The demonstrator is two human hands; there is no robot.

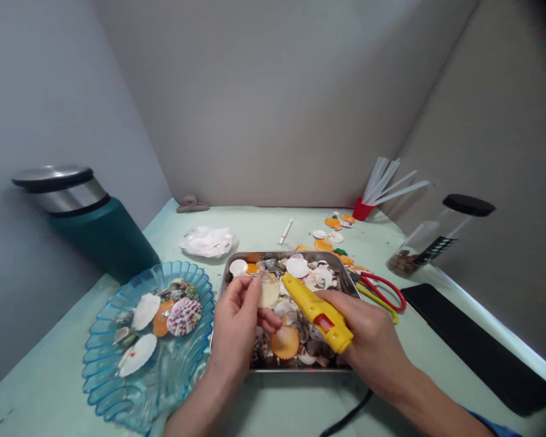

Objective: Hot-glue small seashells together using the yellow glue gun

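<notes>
My left hand [239,318] pinches a pale cream shell [269,291] between thumb and fingers, above a metal tray [300,371] full of assorted seashells. In my right hand [370,331] is a yellow glue gun [313,306], its front end close to the shell's right edge. Whether the two touch, I cannot tell. An orange scallop shell [285,342] lies in the tray just below my left fingertips. Part of the tray's contents is hidden behind both hands and the glue gun.
At left, a blue scalloped plate [97,340] holds several shells; a teal bottle [100,233] stands behind it. Scissors [384,290], a black slab [477,346] and a clear jar [425,243] are at right. White sticks [380,182] stand in a red cup [362,210]. A black cord [348,417] lies in front.
</notes>
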